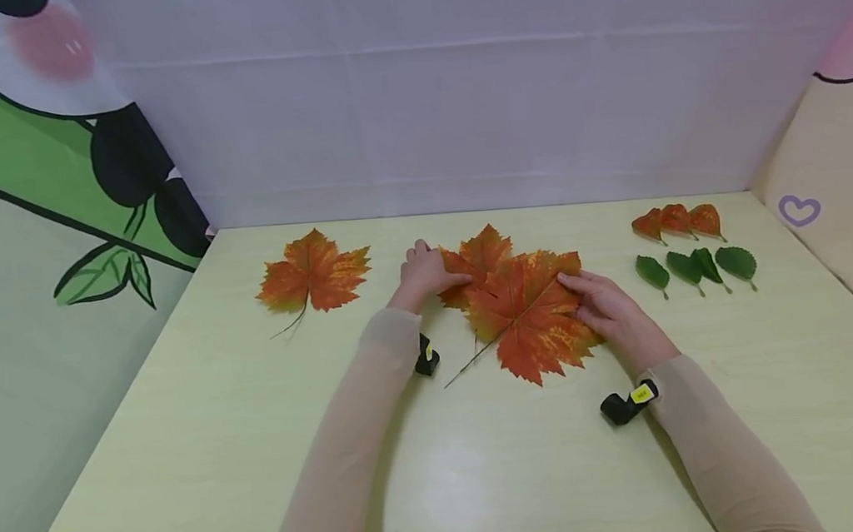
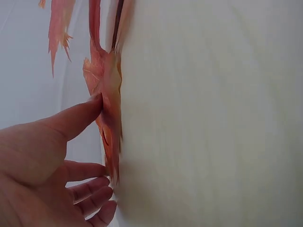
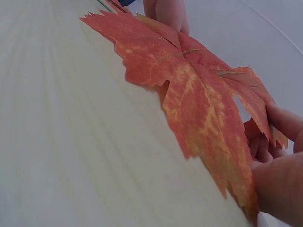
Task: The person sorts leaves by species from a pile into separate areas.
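In the head view, two orange-red maple leaves overlap at the middle of the table. My right hand (image 1: 614, 314) pinches the front maple leaf (image 1: 528, 316) by its right edge, thumb on top; in the right wrist view its fingers (image 3: 262, 146) curl beneath. This leaf's stem points down and left. Behind it lies the back maple leaf (image 1: 484, 255), partly covered. My left hand (image 1: 423, 276) holds its left side between thumb and fingers; the left wrist view has the thumb (image 2: 80, 113) on this leaf (image 2: 110, 94), with the other fingertips at its edge.
A third maple leaf (image 1: 314, 273) lies at the left of the table (image 1: 185, 452). On the right are a row of small orange leaves (image 1: 674, 220) and, nearer, a row of several green leaves (image 1: 736, 264). A pale cloth backdrop (image 1: 460, 121) stands along the far edge.
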The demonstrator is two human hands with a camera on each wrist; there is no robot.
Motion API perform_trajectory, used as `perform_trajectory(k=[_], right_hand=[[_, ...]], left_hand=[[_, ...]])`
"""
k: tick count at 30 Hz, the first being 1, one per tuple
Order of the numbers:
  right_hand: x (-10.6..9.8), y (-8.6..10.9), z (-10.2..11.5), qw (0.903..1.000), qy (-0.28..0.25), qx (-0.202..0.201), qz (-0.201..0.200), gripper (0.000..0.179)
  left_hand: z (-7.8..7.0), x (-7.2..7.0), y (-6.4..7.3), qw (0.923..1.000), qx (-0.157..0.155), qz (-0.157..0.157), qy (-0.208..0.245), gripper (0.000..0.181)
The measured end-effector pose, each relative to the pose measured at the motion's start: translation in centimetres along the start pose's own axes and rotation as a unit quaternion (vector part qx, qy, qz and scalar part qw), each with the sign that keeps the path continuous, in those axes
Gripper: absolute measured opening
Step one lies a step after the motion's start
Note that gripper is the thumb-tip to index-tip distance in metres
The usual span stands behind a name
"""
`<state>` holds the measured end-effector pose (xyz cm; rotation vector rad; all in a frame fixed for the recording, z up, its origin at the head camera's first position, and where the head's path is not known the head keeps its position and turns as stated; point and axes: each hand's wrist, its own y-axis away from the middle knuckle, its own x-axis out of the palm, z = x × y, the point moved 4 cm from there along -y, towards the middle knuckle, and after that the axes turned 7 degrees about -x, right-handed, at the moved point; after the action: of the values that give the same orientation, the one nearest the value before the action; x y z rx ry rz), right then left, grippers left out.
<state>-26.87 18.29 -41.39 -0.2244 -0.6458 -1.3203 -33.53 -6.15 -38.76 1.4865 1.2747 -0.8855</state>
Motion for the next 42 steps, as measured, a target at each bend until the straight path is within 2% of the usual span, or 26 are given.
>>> perform_trajectory(k=[6,12,16,22,29,32,36,42], right_hand=[[0.1,-0.1,0.0,1.0,0.0,0.004,0.001,0.02],[-0.1,-0.3,-0.1,1.0,-0.003,0.003,0.004,0.014],[-0.1,-0.2,-0.2,1.0,0.001,-0.003,0.008,0.013],[0.0,-0.1,-0.3,0.9999,0.006,-0.005,0.01,0.014],[0.0,-0.2,-0.1,1.0,0.004,-0.001,0.002,0.013],[0.0,-0.2,-0.1,1.0,0.005,-0.001,0.005,0.014],[0.0,-0.1,-0.1,0.9999,0.006,0.0,0.01,0.014],[0.0,0.1,0.0,0.9999,0.014,0.0,0.009,0.015]], left_hand=[[0.1,-0.2,-0.2,1.0,0.001,-0.003,0.006,0.053],[0.4,-0.2,-0.7,0.9988,-0.007,-0.001,0.048,0.055],[0.8,-0.2,-1.0,0.9974,-0.006,0.014,0.07,0.046],[1.1,-0.6,-1.1,0.9921,0.007,0.031,0.121,0.038],[1.6,-0.8,-1.3,0.987,0.014,0.033,0.157,0.027],[2.2,-1.0,-1.4,0.9831,0.02,0.035,0.178,0.037],[3.3,-2.0,-1.4,0.9821,0.025,0.01,0.186,0.032],[5.5,-4.0,-1.5,0.9865,0.005,-0.017,0.163,0.025]])
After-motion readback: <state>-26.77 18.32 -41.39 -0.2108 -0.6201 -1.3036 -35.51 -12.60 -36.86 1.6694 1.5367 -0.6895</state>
